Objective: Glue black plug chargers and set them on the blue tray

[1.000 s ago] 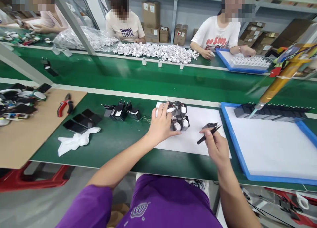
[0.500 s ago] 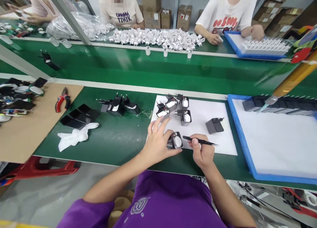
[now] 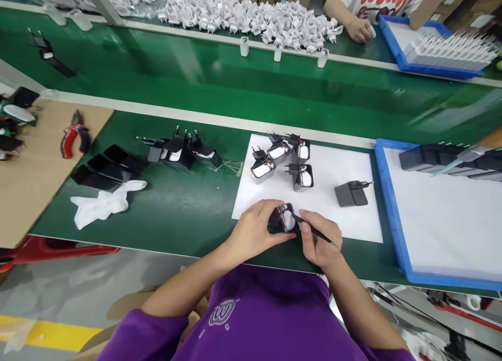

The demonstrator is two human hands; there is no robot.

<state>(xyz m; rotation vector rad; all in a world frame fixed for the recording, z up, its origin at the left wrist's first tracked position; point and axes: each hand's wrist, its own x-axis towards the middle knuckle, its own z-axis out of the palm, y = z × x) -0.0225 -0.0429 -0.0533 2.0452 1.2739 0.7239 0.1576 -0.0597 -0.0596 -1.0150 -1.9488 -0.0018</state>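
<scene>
My left hand point(image 3: 254, 230) grips a black charger housing point(image 3: 283, 218) with white inside, held at the near edge of a white sheet point(image 3: 333, 167). My right hand point(image 3: 319, 238) pinches black tweezers point(image 3: 314, 233), their tip at the housing's open face. Several similar open housings point(image 3: 280, 162) with red and black wires stand further back on the sheet. A closed black housing point(image 3: 351, 193) lies to the right.
A blue tray point(image 3: 392, 214) with a row of black housings point(image 3: 447, 159) lies right. More black plugs point(image 3: 182, 151), black covers point(image 3: 104, 170), a white cloth point(image 3: 104, 204) and red pliers point(image 3: 70, 136) sit left. Across the green belt point(image 3: 235, 89), another person's hand point(image 3: 358, 29) rests by white plugs point(image 3: 251, 21).
My left hand took one housing from the group and drew it to the sheet's near edge. My right hand brought the tweezers to it. The view tilted down.
</scene>
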